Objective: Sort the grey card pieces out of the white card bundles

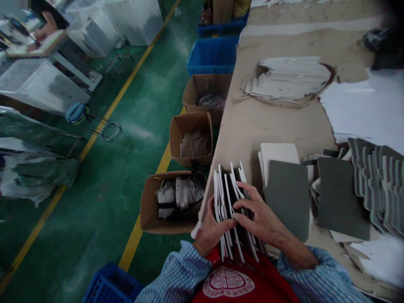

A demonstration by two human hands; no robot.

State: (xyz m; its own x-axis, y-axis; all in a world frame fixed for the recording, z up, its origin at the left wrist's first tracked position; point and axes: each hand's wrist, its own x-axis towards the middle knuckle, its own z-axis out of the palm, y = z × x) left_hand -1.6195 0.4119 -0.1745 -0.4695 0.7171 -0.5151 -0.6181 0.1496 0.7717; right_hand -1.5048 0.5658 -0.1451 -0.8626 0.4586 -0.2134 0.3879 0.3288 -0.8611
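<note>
I judge I'm squaring up the stack of thin white-edged dark card sheets at the table's six o'clock edge: left hand grasps its side, right hand presses on top. Next calls for evening the splayed edges.

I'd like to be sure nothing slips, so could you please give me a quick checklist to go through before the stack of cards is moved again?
1. Left hand supports the stack of cards from its left side: ok.
2. Right hand lies across the stack's top edges: ok.
3. Cards square in the stack: not ok, they fan apart at the far end.
4. Stack over the table: not ok, it sits at the edge.
5. Nearest cardboard box on the floor has room: cannot tell.
6. Grey sheets lie apart from the hands: ok.
</note>
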